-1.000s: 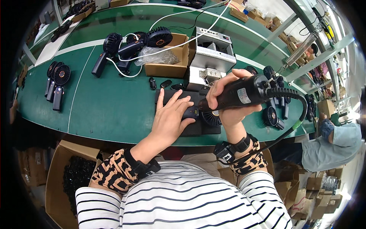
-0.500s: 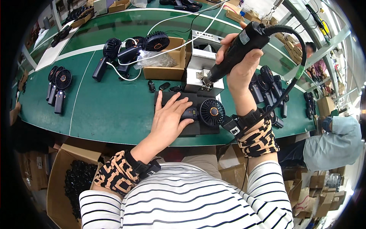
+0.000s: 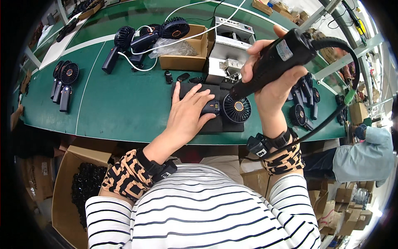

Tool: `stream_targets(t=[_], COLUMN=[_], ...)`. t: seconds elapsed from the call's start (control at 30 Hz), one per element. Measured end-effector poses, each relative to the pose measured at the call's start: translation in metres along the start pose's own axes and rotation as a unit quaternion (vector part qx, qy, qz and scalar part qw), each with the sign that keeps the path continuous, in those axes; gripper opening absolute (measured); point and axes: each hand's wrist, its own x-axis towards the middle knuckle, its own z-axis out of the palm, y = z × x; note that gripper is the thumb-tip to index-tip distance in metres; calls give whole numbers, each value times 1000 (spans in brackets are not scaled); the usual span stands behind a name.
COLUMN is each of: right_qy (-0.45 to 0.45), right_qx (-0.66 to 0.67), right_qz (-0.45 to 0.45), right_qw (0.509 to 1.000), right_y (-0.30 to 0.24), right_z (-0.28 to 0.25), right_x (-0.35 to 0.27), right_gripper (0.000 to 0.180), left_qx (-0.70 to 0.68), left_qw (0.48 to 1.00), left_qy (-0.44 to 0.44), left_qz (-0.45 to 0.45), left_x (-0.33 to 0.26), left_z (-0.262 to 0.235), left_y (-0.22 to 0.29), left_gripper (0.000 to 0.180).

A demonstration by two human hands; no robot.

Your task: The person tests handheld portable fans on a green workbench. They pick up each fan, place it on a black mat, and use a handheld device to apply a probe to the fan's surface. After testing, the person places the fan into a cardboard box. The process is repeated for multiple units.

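A small dark handheld fan lies on its side on a black block at the bench's front, its round head to the right. My left hand rests over the fan's handle with fingers spread, hiding most of it. My right hand is wrapped round a black electric screwdriver, which tilts down to the left. Its tip is over the upper edge of the fan's head; whether it touches cannot be made out. Just behind stands a silver screw feeder.
Behind my left hand are several small black parts and a cardboard box with a plastic bag of small pieces. More fans lie at left and fans at right. The screwdriver's cable loops past my right arm. A person is at far right.
The screwdriver in my right hand has come from the screw feeder toward me, over the fan's head. My left hand stays on the fan's handle. The view has shifted slightly.
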Motion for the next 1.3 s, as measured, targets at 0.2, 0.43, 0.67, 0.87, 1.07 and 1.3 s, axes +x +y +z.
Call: stream_targets(t=[0.2, 0.43, 0.67, 0.87, 1.07, 1.3], right_qy=[2, 27, 38, 30, -76, 52], right_qx=[15, 20, 81, 139, 159, 113], right_qz=[37, 50, 69, 73, -62, 9], right_qw=[999, 998, 994, 987, 982, 992], right_y=[-11, -4, 8, 7, 4, -38], right_z=[9, 12, 6, 6, 8, 0], right_x=[-24, -33, -44, -54, -61, -18], right_gripper=[105, 105, 102, 104, 44, 92], left_qx=[-7, 0, 7, 16, 65, -27], left_qw=[1000, 1000, 1000, 999, 996, 986], left_qy=[3, 2, 0, -17, -22, -164], left_qz=[8, 7, 18, 25, 61, 21], left_x=[1, 4, 2, 2, 4, 31], left_z=[1, -1, -1, -4, 1, -35], left_y=[0, 0, 1, 4, 3, 4], left_gripper=[49, 49, 51, 56, 58, 50])
